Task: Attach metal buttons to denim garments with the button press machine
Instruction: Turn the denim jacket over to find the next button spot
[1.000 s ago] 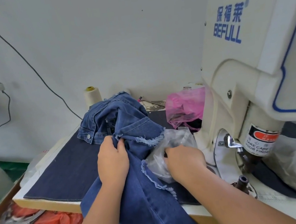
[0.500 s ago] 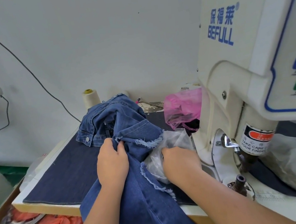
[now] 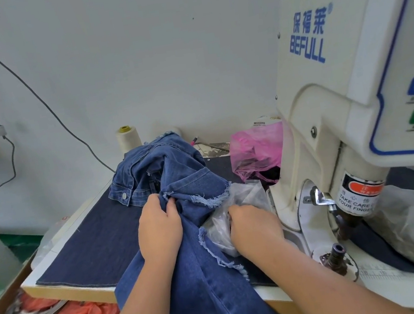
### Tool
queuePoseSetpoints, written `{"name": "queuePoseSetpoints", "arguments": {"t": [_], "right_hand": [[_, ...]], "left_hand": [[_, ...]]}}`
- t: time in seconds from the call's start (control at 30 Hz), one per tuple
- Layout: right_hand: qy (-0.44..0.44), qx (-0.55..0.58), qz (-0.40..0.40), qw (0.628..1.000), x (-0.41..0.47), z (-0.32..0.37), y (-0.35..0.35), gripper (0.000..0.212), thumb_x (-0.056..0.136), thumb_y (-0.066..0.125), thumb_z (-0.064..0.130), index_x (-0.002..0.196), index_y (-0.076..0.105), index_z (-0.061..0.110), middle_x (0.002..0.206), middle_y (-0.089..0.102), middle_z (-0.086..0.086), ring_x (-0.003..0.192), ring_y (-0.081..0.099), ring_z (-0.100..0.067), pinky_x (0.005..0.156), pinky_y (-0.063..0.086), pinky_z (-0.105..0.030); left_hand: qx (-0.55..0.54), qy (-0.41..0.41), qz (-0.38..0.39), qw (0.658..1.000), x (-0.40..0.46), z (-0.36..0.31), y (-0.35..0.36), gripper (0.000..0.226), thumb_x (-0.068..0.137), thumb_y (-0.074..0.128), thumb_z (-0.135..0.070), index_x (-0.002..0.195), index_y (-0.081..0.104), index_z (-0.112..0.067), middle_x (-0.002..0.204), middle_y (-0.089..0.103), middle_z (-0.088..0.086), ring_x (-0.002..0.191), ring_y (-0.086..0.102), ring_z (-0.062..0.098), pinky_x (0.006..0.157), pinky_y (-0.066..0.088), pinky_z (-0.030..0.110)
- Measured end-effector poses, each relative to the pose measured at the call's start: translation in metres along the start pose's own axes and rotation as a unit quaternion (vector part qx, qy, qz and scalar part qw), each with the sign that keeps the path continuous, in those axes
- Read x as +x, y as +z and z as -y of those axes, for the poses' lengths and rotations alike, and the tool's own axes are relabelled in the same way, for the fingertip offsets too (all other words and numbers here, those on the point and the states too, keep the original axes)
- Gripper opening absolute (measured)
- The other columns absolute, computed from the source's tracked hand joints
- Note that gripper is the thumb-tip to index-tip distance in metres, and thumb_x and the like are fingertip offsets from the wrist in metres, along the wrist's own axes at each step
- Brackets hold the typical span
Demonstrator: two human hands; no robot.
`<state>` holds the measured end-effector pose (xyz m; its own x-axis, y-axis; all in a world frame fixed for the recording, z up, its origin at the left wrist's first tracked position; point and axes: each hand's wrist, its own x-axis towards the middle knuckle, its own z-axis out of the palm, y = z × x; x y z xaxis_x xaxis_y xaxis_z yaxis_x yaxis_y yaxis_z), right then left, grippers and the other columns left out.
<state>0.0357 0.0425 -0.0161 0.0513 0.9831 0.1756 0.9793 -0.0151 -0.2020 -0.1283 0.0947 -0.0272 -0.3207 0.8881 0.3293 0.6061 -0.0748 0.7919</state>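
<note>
While the left hand [image 3: 160, 228] grips a bunched fold of the denim garment [image 3: 186, 241] at frame centre, fingers curled tight round the cloth, the right hand [image 3: 255, 226] is buried in a clear plastic bag [image 3: 238, 206] just right of it. Right fingertips hidden inside the bag; they look curled, likely picking a button, but whether anything is held cannot be told.

Garment location: draped over the near edge of the table [image 3: 67, 293], upper part heaped at centre on the dark denim mat [image 3: 86, 243], lower part hanging off the bottom of the frame. Long axis runs from upper centre down to lower centre-right. Waistband or cuff end with a fitted metal button [image 3: 124, 195] points toward upper left; frayed hem [image 3: 212, 199] sits mid-frame, facing right toward the press.

Button press machine [image 3: 355, 106] fills the right side; lower die post [image 3: 336, 250] stands lower right, well apart from both hands.

Risks, judged:
- Garment mostly hangs off the table, so its weight could drag it off if the left grip loosens.
- Bunched cloth may go under the die folded, and the button would set through two layers or off-mark.
- Bag sits near the press head; plastic or fingers could stray under it, as the warning label [image 3: 356, 198] cautions.
- Loose frayed threads could snag on the die.
</note>
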Motion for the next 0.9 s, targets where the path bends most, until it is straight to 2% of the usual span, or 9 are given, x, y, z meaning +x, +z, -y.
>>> {"name": "queuePoseSetpoints", "arguments": {"t": [0.13,0.23,0.3,0.33,0.43,0.57,0.7,0.83,0.9], "right_hand": [[0.002,0.08,-0.1,0.992,-0.016,0.002,-0.009,0.018,0.101,0.041,0.023,0.109,0.057,0.018,0.106,0.062,0.003,0.091,0.059,-0.017,0.069,0.041,-0.027],[-0.061,0.132,-0.211,0.967,-0.042,0.008,-0.019,0.011,0.092,0.057,0.009,0.084,0.064,0.012,0.082,0.063,-0.001,0.074,0.058,-0.023,0.065,0.047,-0.036],[-0.083,0.144,-0.265,0.95,-0.062,0.01,-0.023,0.013,0.083,0.067,0.0,0.074,0.065,0.01,0.072,0.062,-0.001,0.068,0.057,-0.024,0.061,0.049,-0.04],[-0.083,0.174,-0.265,0.945,-0.071,0.008,-0.025,0.012,0.083,0.069,0.001,0.075,0.067,0.011,0.073,0.062,0.002,0.069,0.058,-0.022,0.063,0.05,-0.039],[-0.013,0.346,-0.198,0.917,-0.1,-0.005,-0.032,0.014,0.088,0.07,0.013,0.082,0.073,0.025,0.074,0.066,0.013,0.073,0.061,-0.006,0.067,0.049,-0.018],[0.099,0.488,-0.115,0.859,-0.134,-0.031,-0.043,0.028,0.088,0.067,0.021,0.085,0.067,0.049,0.071,0.067,0.012,0.064,0.06,-0.003,0.059,0.048,-0.017],[0.196,0.556,-0.119,0.799,-0.152,-0.061,-0.05,0.029,0.089,0.067,0.009,0.076,0.073,0.034,0.06,0.064,-0.001,0.051,0.058,-0.008,0.052,0.05,-0.019],[0.238,0.605,-0.126,0.749,-0.159,-0.086,-0.052,0.022,0.088,0.066,0.001,0.083,0.077,0.018,0.058,0.063,-0.01,0.05,0.057,-0.017,0.055,0.051,-0.032],[0.247,0.618,-0.123,0.736,-0.157,-0.094,-0.052,0.025,0.088,0.065,0.0,0.081,0.078,0.021,0.061,0.065,-0.012,0.05,0.056,-0.018,0.055,0.047,-0.036]], "left_hand": [[-0.001,0.0,-0.005,1.0,0.0,0.001,0.0,0.033,0.097,0.052,-0.027,0.071,0.035,-0.018,0.072,0.05,0.002,0.064,0.044,0.014,0.052,0.03,0.03],[0.002,0.0,-0.004,1.0,-0.002,-0.001,-0.001,0.03,0.097,0.052,-0.027,0.073,0.037,-0.017,0.076,0.05,0.001,0.068,0.046,0.02,0.055,0.03,0.033],[0.002,0.018,-0.012,1.0,-0.005,-0.006,-0.003,0.017,0.096,0.055,-0.025,0.085,0.049,-0.014,0.089,0.053,0.0,0.083,0.05,0.022,0.066,0.037,0.034],[0.007,0.031,-0.023,0.999,-0.007,-0.009,-0.005,0.012,0.094,0.058,-0.023,0.097,0.054,-0.012,0.1,0.053,0.003,0.093,0.05,0.024,0.076,0.039,0.035],[0.049,0.091,-0.061,0.993,-0.017,-0.02,-0.01,0.033,0.088,0.066,-0.013,0.119,0.056,-0.007,0.117,0.051,0.016,0.111,0.046,0.034,0.096,0.036,0.044],[0.074,0.172,-0.073,0.98,-0.042,-0.039,-0.009,0.035,0.078,0.07,-0.003,0.112,0.064,-0.011,0.112,0.052,0.014,0.104,0.047,0.037,0.087,0.034,0.047],[0.089,0.209,-0.043,0.973,-0.071,-0.051,-0.003,0.029,0.074,0.075,-0.007,0.102,0.071,-0.015,0.117,0.053,0.009,0.11,0.042,0.032,0.09,0.034,0.05],[0.084,0.27,-0.025,0.959,-0.103,-0.054,0.004,0.028,0.069,0.08,-0.008,0.095,0.074,-0.018,0.126,0.057,0.009,0.119,0.042,0.032,0.093,0.035,0.056],[0.075,0.3,-0.019,0.951,-0.118,-0.056,0.006,0.024,0.07,0.075,-0.011,0.092,0.074,-0.019,0.127,0.058,0.009,0.121,0.045,0.035,0.095,0.033,0.054]]}}
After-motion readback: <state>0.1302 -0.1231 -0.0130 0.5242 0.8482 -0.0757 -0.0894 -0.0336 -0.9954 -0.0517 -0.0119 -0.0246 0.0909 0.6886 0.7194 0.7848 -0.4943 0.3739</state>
